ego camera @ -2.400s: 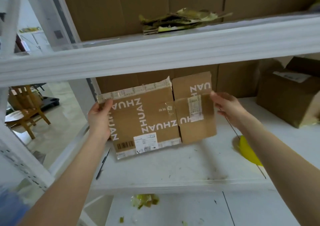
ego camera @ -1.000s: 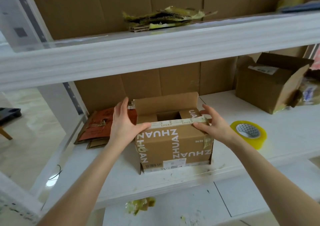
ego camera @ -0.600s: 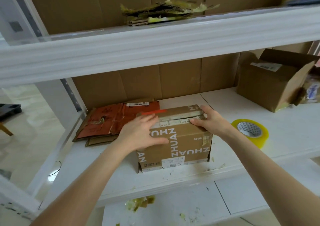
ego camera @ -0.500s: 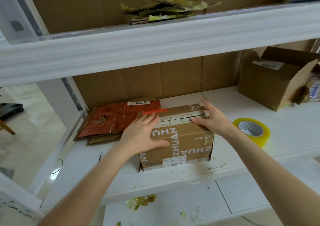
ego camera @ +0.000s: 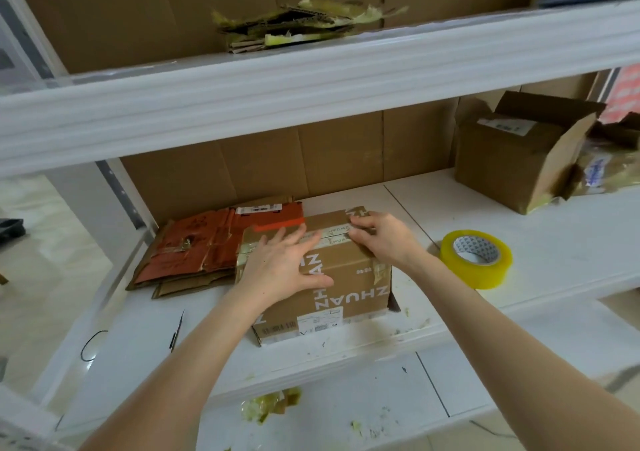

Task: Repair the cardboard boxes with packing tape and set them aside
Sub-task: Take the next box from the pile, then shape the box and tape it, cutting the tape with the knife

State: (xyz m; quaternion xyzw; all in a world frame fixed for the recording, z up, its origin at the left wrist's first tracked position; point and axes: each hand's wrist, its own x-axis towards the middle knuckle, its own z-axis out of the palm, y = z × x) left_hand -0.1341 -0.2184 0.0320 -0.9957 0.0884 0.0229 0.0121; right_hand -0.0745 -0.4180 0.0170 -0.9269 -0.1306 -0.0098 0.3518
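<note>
My left grip point(ego camera: 284, 267) lies flat and spread on the box point(ego camera: 346, 277), which sits on the shelf point(ego camera: 554, 243). My right grip point(ego camera: 381, 239) presses the top flaps point(ego camera: 327, 223) down with loose fingers. I think taping comes next: the tape roll point(ego camera: 476, 258) waits just right of my right grip.

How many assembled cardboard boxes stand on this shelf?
2. The ZHUAN box is at the front, under the left hand and the right hand; the open box stands at far right; flattened cardboard at left is not counted. More may hide past the right edge.
</note>
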